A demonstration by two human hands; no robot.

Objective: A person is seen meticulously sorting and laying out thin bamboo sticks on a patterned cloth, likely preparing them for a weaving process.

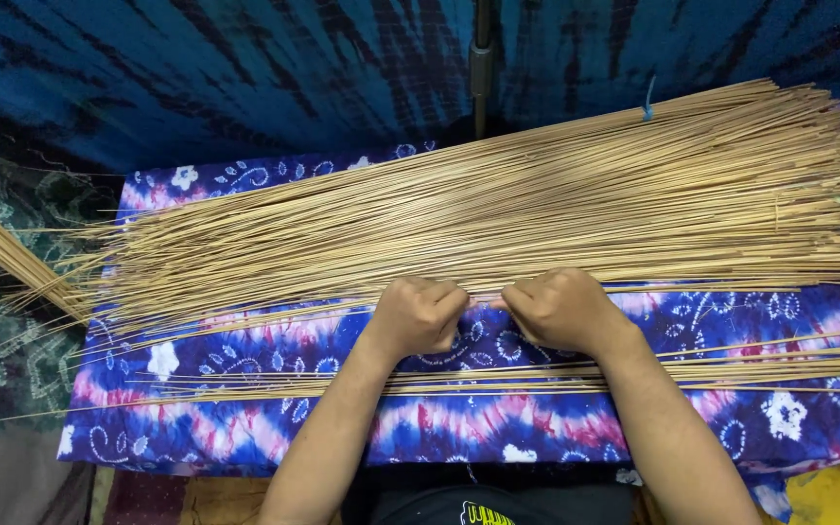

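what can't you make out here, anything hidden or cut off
- Head view: fingertips of the left hand and right hand curl under, so which sticks they pinch is unclear.
- Big stick pile: single sticks too thin to count.
- Smaller stick bunch: cut off by the right edge.
- Patterned cloth: what lies beneath is hidden.

Both hands [490, 313] curled, knuckles nearly touching

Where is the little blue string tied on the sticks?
In the head view, the blue string sits at the upper right, on the far edge of the big pile of thin sticks, well beyond the right hand.
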